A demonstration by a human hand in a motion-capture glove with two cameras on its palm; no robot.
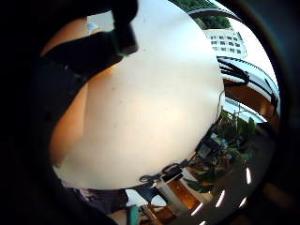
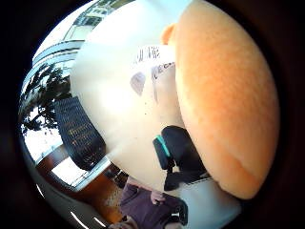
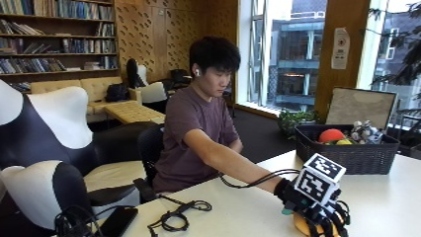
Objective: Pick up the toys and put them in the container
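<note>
hand (image 3: 315, 210) grips orange toy (image 3: 301, 226); tag unreadable.

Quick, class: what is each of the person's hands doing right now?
Right hand: fingers curled over an orange toy on the table.
Left hand: hidden, cannot be told.

A library or study lounge: tall wooden bookshelves packed with books (image 3: 46, 44), a tan cushioned sofa (image 3: 99, 91), large windows (image 3: 289, 54).
</note>
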